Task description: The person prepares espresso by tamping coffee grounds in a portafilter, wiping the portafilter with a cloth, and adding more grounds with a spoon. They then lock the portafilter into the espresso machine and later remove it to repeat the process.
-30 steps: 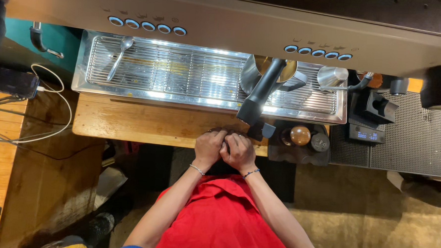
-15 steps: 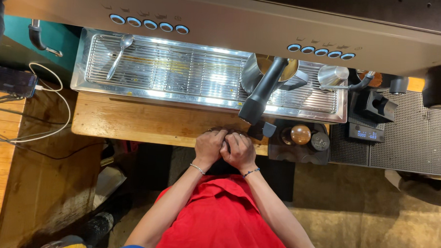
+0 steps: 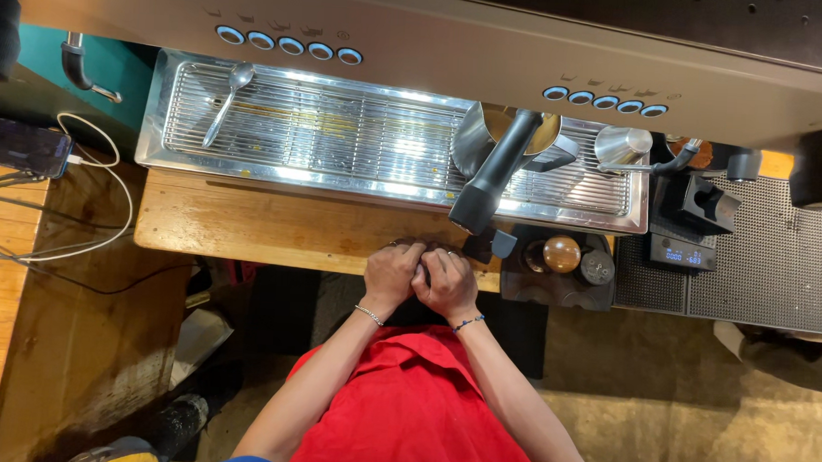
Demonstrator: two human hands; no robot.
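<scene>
Left hand and right hand pressed together at the counter edge, fingers curled; anything held is hidden. Portafilter handle just beyond.

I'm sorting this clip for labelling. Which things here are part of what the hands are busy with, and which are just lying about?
In use:
left hand and right hand, pressed together at the wooden counter edge; whatever they hold is hidden.

Lying about:
spoon on the drip tray
milk jug
tamper
small scale
phone on its cable
</scene>
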